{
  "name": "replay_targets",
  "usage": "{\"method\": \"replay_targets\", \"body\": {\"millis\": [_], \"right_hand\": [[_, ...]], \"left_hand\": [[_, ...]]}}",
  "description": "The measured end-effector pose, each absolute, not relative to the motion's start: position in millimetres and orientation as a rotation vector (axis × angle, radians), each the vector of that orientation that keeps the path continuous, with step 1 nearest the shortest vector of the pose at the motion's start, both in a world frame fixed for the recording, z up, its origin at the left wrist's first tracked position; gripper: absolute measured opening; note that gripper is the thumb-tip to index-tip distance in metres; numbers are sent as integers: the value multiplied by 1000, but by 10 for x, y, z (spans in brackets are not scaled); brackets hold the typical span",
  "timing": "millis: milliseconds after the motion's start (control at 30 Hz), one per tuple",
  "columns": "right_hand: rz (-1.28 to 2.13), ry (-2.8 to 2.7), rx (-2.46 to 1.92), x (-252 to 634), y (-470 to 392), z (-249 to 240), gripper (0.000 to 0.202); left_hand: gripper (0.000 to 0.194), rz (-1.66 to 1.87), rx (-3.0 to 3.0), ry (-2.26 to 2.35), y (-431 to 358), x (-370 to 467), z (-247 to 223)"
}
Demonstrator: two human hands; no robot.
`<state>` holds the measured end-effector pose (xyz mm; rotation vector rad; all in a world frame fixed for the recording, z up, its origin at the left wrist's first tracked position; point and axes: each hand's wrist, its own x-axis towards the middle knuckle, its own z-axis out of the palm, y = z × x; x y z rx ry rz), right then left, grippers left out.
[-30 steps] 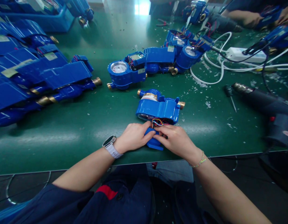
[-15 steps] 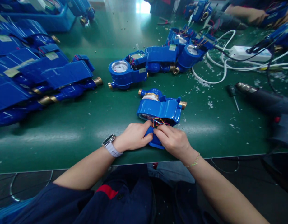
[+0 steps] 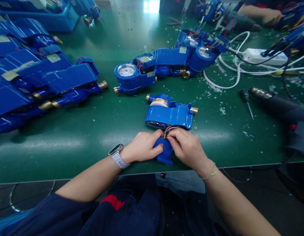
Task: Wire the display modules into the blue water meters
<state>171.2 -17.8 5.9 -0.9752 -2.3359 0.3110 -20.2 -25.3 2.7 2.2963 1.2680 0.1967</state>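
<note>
A blue water meter [image 3: 169, 115] with brass pipe ends lies on its side in front of me. Coloured wires [image 3: 169, 128] run out of its near side toward a smaller blue plastic part [image 3: 164, 154], seemingly a cover. My left hand [image 3: 148, 144] grips that blue part, thumb and forefinger at its upper left edge. With its fingertips pinched together at the wires, my right hand [image 3: 185, 144] is at the right of the part. The exact spot under its fingers is partly hidden.
Several blue meters [image 3: 68, 78] are piled at the left, near a blue bin [image 3: 41, 21]. More open meters [image 3: 126, 70] stand behind. At right lie a screwdriver [image 3: 247, 101], a heat gun [image 3: 275, 101] and a white power strip [image 3: 265, 56]. A co-worker's hands [image 3: 271, 16] hold a meter at back right.
My right hand has shifted slightly right and pinches the wires, which show more plainly. The blue part has tilted and dropped a little toward the table's near edge.
</note>
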Motion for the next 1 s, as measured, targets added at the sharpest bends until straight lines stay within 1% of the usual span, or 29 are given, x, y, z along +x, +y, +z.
{"method": "replay_targets", "body": {"millis": [67, 167, 233, 400, 467, 533, 667, 767, 833, 1000], "right_hand": [[363, -2307, -946, 1717, -196, 41, 5], [364, -2296, -946, 1710, -219, 5, 7], [323, -2303, -975, 1699, -232, -12, 6], [107, -2385, -1064, 1651, -273, 16, 18], [96, -2404, -1094, 1604, -304, 82, 19], [232, -2370, -1095, 1537, -344, 196, 19], [650, -2141, -976, 1454, -408, 506, 14], [685, -1985, -986, 1582, -413, 648, 7], [676, -1993, -1044, 1756, -407, 649, 8], [724, -2373, -1153, 2110, -462, 461, 7]], "left_hand": [[23, 216, 2289, 1264, -247, -206, 16], [23, 239, 2293, 1250, -243, -211, -2], [22, 243, 2310, 1254, -243, -212, -12], [22, 237, 2333, 1266, -253, -203, -13], [22, 242, 2325, 1270, -262, -200, -14], [22, 254, 2306, 1263, -268, -200, -22], [24, 274, 2266, 1245, -261, -214, -40], [24, 274, 2252, 1250, -244, -234, -25], [24, 266, 2236, 1239, -235, -243, 0], [29, 245, 2227, 1236, -240, -238, 46]]}}
